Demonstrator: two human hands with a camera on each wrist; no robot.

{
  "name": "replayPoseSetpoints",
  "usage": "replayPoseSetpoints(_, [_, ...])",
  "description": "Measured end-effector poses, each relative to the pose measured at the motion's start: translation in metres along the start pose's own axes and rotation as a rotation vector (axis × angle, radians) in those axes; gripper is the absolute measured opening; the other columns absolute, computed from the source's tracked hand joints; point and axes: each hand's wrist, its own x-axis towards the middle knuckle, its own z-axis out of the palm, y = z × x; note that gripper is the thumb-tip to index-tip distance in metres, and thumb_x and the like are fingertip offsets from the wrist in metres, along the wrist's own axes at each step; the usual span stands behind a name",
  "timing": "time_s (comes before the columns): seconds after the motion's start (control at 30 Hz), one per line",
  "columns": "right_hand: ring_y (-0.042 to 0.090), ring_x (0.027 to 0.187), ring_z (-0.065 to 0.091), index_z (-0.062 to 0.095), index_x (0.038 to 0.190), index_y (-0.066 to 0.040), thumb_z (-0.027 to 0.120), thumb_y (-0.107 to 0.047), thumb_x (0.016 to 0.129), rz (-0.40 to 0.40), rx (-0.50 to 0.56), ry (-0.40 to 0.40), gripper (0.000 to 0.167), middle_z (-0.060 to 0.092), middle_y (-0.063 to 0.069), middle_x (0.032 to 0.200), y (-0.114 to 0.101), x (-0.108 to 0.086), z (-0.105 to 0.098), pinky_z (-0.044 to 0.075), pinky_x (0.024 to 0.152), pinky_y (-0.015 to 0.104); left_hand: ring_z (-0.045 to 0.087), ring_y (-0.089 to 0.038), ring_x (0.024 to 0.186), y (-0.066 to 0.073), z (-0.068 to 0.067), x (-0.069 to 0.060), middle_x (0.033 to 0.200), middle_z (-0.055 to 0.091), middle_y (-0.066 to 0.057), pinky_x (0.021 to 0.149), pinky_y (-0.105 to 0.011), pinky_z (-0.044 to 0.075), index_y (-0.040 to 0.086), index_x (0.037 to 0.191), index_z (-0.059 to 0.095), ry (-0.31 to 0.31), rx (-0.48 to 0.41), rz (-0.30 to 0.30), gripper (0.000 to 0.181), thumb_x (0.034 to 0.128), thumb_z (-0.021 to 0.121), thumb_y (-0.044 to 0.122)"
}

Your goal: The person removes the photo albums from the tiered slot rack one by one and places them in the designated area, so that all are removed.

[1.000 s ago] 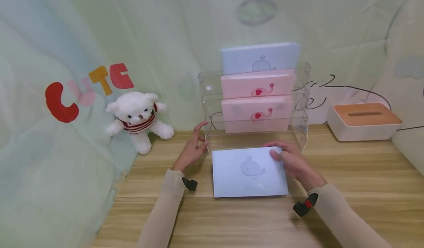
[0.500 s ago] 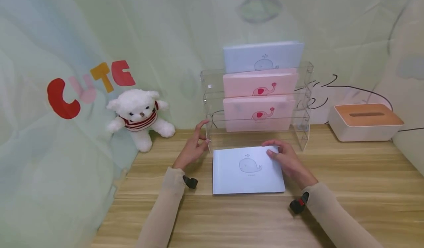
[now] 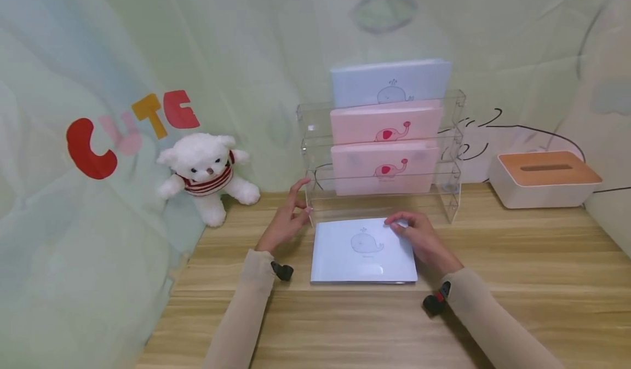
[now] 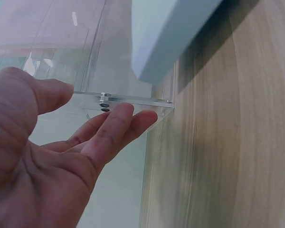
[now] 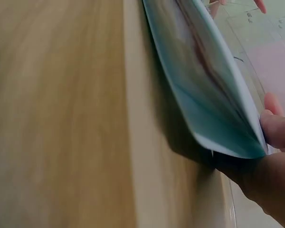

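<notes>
In the head view, a pale blue photo album (image 3: 362,254) with a whale drawing lies low over the table, in front of a clear acrylic rack (image 3: 382,214). My right hand (image 3: 419,237) holds its upper right corner between thumb and fingers. The right wrist view shows the album (image 5: 223,95) tilted, its covers slightly parted and its lower edge near the wood. My left hand (image 3: 286,224) touches the rack's left side panel with fairly straight fingers. From the left wrist, my fingers (image 4: 111,133) rest against the panel's outer face, near a small metal fastener.
Two pink elephant albums (image 3: 384,166) and another blue whale album (image 3: 391,81) stand in the rack's upper tiers. To the left sits a white plush bear (image 3: 209,174) in a striped top. A tissue box (image 3: 544,180) with a wooden lid is at the right.
The blue album has shifted slightly left and appears flatter and lower, with my right hand moving left along with it. My left hand stays at the rack's side.
</notes>
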Motion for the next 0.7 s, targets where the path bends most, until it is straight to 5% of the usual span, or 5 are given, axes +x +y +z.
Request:
replayPoseSetpoints(0.2, [0.037,0.141,0.045,0.074,0.118,0.004,0.059,0.003,0.103,-0.006,0.009,0.008,0.022,0.058,0.026,0.148,-0.0019,0.0052,0.0065,0.037,0.109,0.042,0.079,-0.039,0.093,-0.0001,-0.001,-0.0001,0.124,0.071,-0.029,0.091,-0.05,0.06,0.044,0.167,0.018,-0.007,0.005,0.013,0.076,0.1095,0.058,0.014])
replayPoseSetpoints(0.53, [0.032,0.126,0.059,0.075,0.121,0.003,0.063,-0.002,0.102,0.015,-0.069,-0.042,0.023,0.066,0.025,0.141,-0.0052,0.0101,0.0061,0.05,0.092,0.031,0.079,-0.039,0.087,-0.0003,-0.0016,0.0016,0.12,0.072,-0.028,0.091,-0.049,0.059,0.045,0.166,0.018,-0.012,0.003,0.013,0.076,0.1095,0.058,0.014])
replayPoseSetpoints(0.7, [0.039,0.138,0.051,0.073,0.123,0.004,0.065,-0.001,0.098,0.018,-0.071,-0.136,0.027,0.063,0.027,0.145,-0.0091,0.0086,0.0002,0.037,0.116,0.053,0.079,-0.036,0.095,-0.0029,-0.0009,0.0017,0.12,0.072,-0.027,0.092,-0.05,0.061,0.046,0.166,0.018,-0.012,0.007,0.019,0.076,0.1097,0.058,0.015])
